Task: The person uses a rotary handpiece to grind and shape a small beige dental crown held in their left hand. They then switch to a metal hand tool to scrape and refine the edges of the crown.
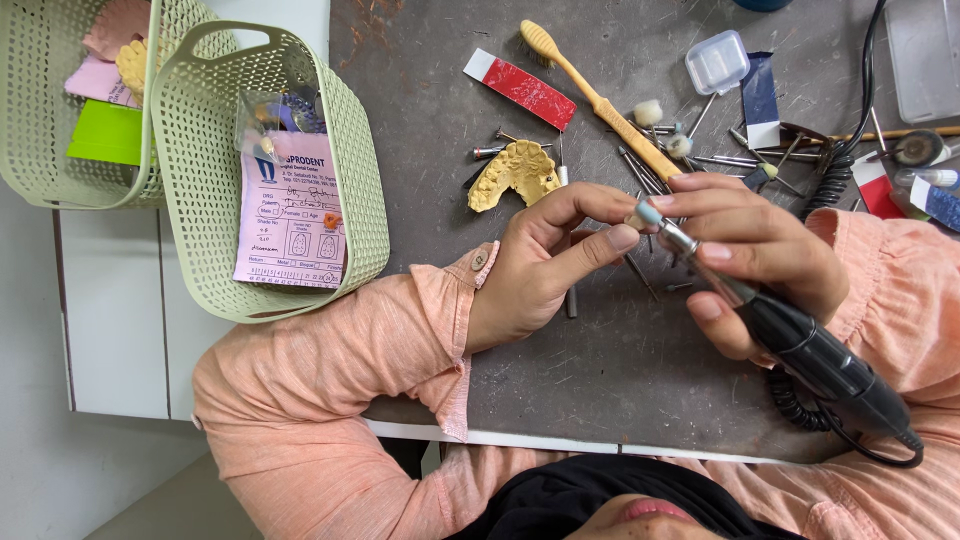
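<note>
My right hand (760, 255) grips a black rotary handpiece (810, 355) with a silver nose, its small pale tip (648, 213) pointing left. My left hand (545, 265) meets it, thumb and forefinger pinched around that tip or a tiny piece held against it; I cannot tell which. Both hands hover over a dark grey work mat (600, 380). A yellow dental cast (515, 172) lies on the mat just beyond my left hand. Both arms wear peach sleeves.
Two pale green perforated baskets (200, 200) stand at left, one holding a pink form (292, 215) and a small bag. Behind the hands lie a yellow toothbrush (590, 95), a red-and-white strip (520, 88), several loose metal burs (730, 160), a small clear box (717, 62) and a coiled black cable (800, 405).
</note>
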